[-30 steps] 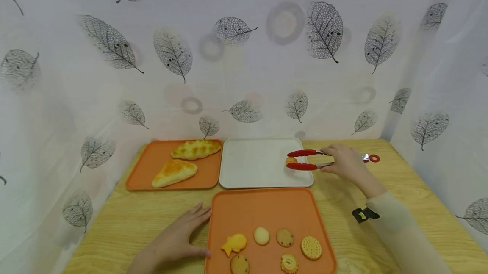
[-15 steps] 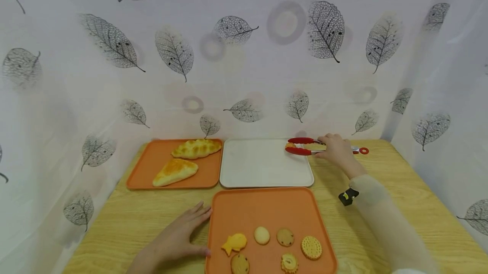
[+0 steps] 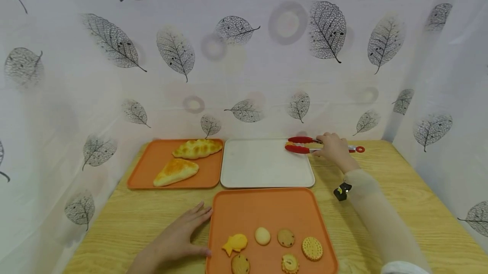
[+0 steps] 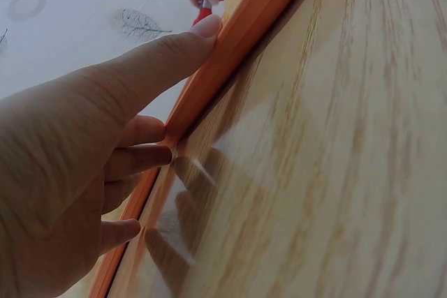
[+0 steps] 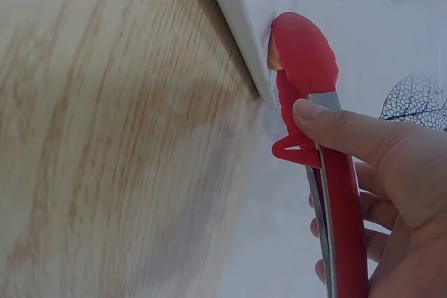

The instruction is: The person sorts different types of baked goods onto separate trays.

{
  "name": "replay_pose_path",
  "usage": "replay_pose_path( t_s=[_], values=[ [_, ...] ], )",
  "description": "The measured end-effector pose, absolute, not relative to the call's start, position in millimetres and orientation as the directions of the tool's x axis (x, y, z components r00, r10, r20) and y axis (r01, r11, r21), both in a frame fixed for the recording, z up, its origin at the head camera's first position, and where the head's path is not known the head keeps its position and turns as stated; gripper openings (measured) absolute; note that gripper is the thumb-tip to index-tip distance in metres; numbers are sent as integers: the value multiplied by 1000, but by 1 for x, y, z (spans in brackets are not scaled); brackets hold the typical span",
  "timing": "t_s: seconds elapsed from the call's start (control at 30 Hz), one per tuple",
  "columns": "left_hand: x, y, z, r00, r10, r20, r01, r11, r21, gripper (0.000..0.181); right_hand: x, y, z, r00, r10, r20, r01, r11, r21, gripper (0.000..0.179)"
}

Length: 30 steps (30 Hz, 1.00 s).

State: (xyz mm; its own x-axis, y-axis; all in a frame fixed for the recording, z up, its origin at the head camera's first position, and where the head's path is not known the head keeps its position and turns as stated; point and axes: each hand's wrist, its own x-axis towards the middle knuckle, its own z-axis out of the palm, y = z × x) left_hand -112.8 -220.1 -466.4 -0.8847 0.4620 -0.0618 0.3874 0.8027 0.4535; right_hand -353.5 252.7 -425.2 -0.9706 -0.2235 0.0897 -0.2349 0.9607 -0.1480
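My right hand (image 3: 334, 151) grips a pair of red-tipped tongs (image 3: 298, 149) over the far right corner of the white tray (image 3: 263, 164). Between the tong tips sits a small golden cookie (image 5: 274, 55), mostly hidden by them; in the right wrist view the tips are down at the tray's rim. My left hand (image 3: 173, 238) has its fingers spread, and fingertips and thumb touch the left edge of the front orange tray (image 3: 263, 208). On that tray lie a fish-shaped cookie (image 3: 235, 243), a pale round cookie (image 3: 262, 236), a holed round cookie (image 3: 312, 248) and several others.
A second orange tray (image 3: 141, 174) stands at the back left, bearing a braided bread (image 3: 197, 149) and a triangular bread (image 3: 175, 172). The wooden table (image 3: 411, 206) ends at a leaf-print curtain (image 3: 244, 75) at the back and sides.
My right hand has carried the tongs and the cookie away from me, slightly left, to the white tray's far right corner. The left hand has stayed at the orange tray's edge.
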Motion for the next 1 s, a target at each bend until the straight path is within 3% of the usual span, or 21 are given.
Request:
replay_pose_path(
  t_s=[0.47, 1.0],
  values=[
    [-111, -220, -465, -885, 463, -47, 396, 802, 446, 103, -345, 259, -425, -971, -219, 92, -233, 956, -179, 71],
    [-113, -221, -468, -870, 492, 14, 458, 799, 389, 103, -276, 264, -411, -917, -288, 278, -351, 911, -215, 67]
  ],
)
